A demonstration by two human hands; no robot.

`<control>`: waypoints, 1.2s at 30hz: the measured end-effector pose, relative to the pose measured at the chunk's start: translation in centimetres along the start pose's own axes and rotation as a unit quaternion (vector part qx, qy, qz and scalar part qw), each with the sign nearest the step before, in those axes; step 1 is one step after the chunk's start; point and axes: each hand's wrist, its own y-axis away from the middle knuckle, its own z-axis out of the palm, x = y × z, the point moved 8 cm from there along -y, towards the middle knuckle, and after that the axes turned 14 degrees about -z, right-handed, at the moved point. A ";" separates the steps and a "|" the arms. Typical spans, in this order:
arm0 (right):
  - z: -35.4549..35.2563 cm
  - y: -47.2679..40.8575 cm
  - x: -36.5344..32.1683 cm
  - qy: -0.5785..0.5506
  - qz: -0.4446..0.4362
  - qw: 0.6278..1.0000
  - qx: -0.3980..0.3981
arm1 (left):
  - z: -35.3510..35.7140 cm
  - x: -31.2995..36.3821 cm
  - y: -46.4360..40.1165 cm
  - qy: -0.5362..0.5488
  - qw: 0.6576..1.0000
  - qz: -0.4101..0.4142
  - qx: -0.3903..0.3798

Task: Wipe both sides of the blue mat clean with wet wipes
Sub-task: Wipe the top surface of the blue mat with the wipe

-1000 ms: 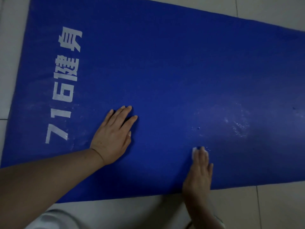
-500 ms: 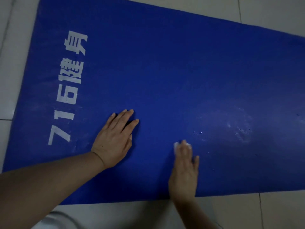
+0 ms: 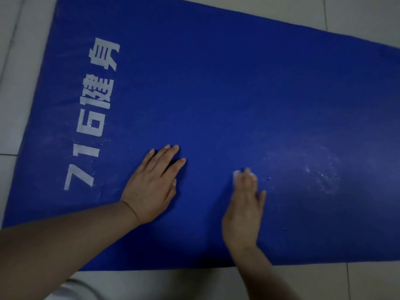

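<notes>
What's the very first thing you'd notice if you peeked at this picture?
A big blue mat on a pale tiled floor fills nearly the whole view, with white lettering running along its left end. In the middle, the left hand presses flat on the mat while the right hand pushes a white wipe under its fingers. To the right sits a whitish smudged patch.

blue mat cut off at top and right edges; wet wipe mostly hidden under right hand, which is motion-blurred; left forearm cut off at frame edge
</notes>
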 end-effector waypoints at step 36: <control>-1.1 -8.5 5.3 -0.026 0.113 0.993 0.000 | -2.5 -4.6 -7.0 0.021 0.988 -0.138 0.062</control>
